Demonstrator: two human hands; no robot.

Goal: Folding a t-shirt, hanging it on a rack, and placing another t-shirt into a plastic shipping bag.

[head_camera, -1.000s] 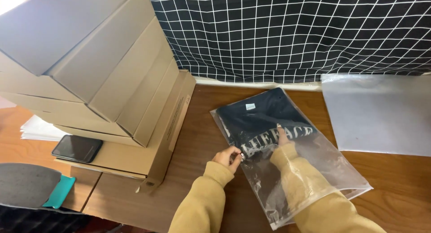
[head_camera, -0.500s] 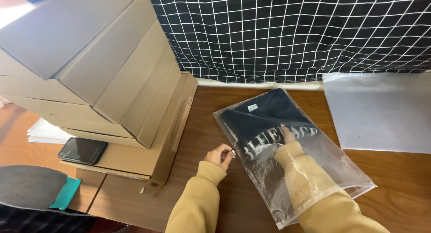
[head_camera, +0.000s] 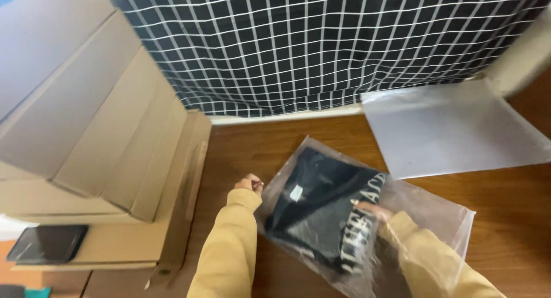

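A folded dark garment with pale lettering lies inside a clear plastic bag on the wooden desk. The right hand is pushed into the bag, fingers flat on the cloth (sleeve inside too). The left hand pinches the bag's left edge. Stacked cardboard boxes stand just left, a phone beside them.

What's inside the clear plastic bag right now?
Inside the clear plastic bag lies a folded dark garment with pale lettering and a small neck label. The right hand is inside too, on the garment. The garment's underside and the bag's opening are hidden.
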